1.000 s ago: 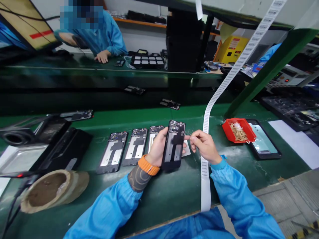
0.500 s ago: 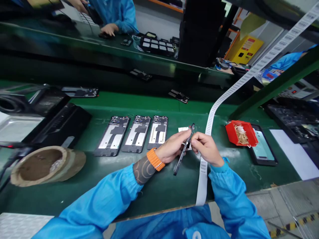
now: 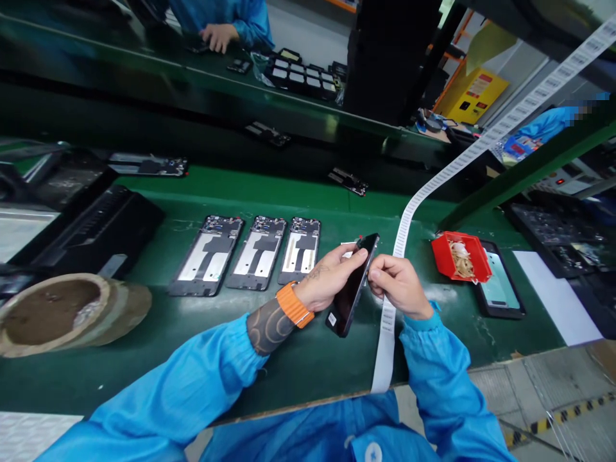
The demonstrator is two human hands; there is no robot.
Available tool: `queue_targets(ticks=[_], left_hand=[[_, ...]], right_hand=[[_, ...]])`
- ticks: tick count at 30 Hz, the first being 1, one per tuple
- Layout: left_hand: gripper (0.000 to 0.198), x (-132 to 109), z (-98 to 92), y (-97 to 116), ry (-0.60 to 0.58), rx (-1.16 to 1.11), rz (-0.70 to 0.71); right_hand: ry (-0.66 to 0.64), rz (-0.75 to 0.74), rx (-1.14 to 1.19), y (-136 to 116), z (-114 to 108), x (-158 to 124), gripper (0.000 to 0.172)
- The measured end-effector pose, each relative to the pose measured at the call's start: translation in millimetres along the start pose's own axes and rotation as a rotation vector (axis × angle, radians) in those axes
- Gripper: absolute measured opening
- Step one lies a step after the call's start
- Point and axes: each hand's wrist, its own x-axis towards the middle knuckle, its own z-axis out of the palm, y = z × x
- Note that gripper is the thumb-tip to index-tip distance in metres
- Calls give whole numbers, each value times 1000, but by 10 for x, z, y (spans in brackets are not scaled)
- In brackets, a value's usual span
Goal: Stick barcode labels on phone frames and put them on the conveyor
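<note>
My left hand (image 3: 330, 280) grips a smartphone (image 3: 352, 290) by its long sides, thumb across the glossy dark face. The phone is tilted, and a small white label shows near its lower end. My right hand (image 3: 399, 282) is closed in a pinch beside the phone's right edge; anything between its fingertips is hidden. Three opened phone bodies lie in a row to the left: one far left (image 3: 206, 256), one in the middle (image 3: 258, 253) and one on the right (image 3: 299, 251). A strip of printed labels (image 3: 407, 221) passes behind my right hand.
A red bin (image 3: 437, 256) of small tan pieces stands to the right, beside a phone in a dark frame (image 3: 505, 282). A round tan container (image 3: 120, 314) and black equipment (image 3: 125, 231) occupy the left. Across the bench, a co-worker's hand (image 3: 220, 37) rests near a black tray (image 3: 303, 77).
The phone in my left hand has turned from edge-on, so its dark face now shows. My right hand stays pinched at its edge. The view has shifted slightly.
</note>
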Motion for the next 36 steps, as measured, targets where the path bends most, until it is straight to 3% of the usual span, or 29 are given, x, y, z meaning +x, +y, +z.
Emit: queue_targets(ticks=[7,20,27,30,36], left_hand=[[52,-6,-43,-6,-41,147,70],[48,-45,-40,20,45,378,204],[53,-59,-45,7,105,380,228],[53,-44,-48,1,76,316,204],[51,-24,27,29,55,-36,209]], right_hand=[[4,-12,-81,-62,-29,-24,37],[27,-19,-105,-42,-36,-35,39],[43,-62,-235,-136,6,-18,40],[35,-61,-235,-123,31,9,39],[345,-230,-118,-95,189,-3,34]])
